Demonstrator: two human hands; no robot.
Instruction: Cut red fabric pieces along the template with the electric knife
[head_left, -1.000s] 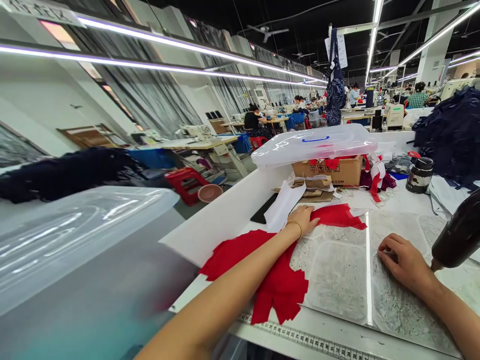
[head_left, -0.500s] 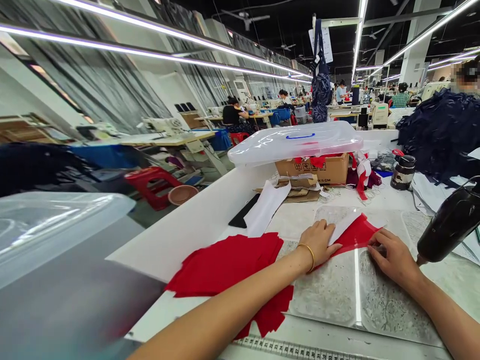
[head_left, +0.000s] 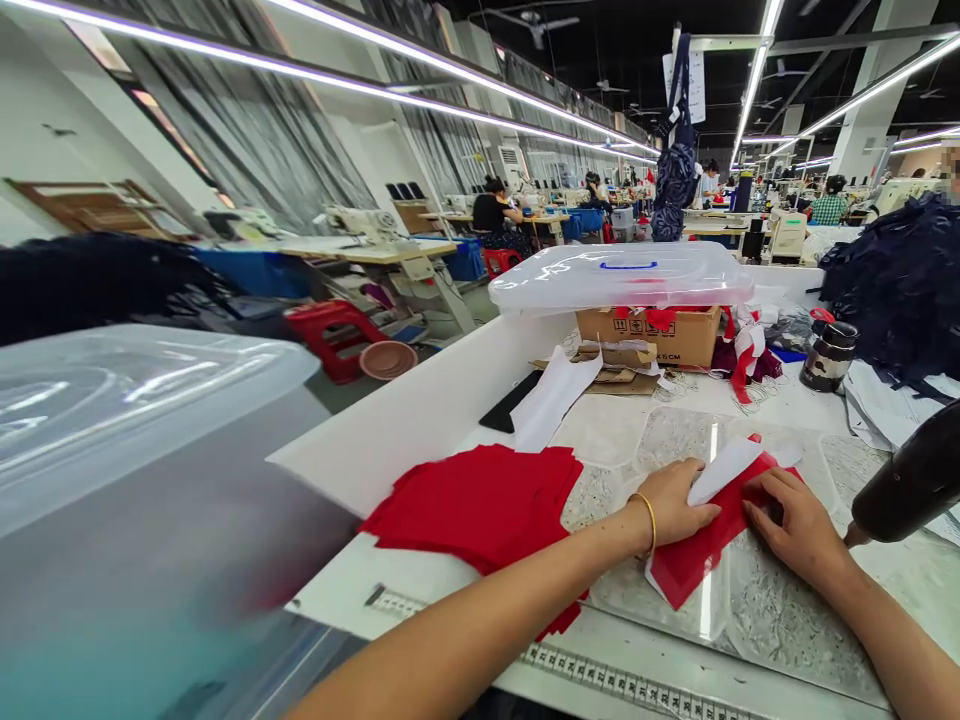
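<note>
**A:** Where is the red piece point(head_left: 694, 560)?

**B:** On the speckled mat point(head_left: 780, 610), near side of the worktop point(head_left: 420, 420), lying slantwise between both hands. A white strip point(head_left: 724, 468) is laid over its upper edge.

**A:** Hands?

**B:** The left hand point(head_left: 675, 505) is flat and open, fingers pressing where strip meets cloth. The right hand point(head_left: 795, 525) has its fingers curled, tips on the far end of the piece. Pinching or only pressing, I cannot tell from here.

**A:** Risks?

**B:** The strip first. Only part of it sits under the left fingers, so I judge that a small slide of either hand could skew it off the edge (thin stuff, probably light). The mat also looks glossy. If the hands push unevenly the cloth may creep and wrinkle.

**A:** The dark tool point(head_left: 907, 485)?

**B:** Just beside the right forearm. A shifted elbow could knock it. Whether it is hot, I cannot say.

**A:** The stack of red pieces point(head_left: 480, 505)?

**B:** It runs under the left forearm toward the measuring tape point(head_left: 622, 685) at the worktop's edge. A dragging arm could fan it out or pull a piece off.
</note>
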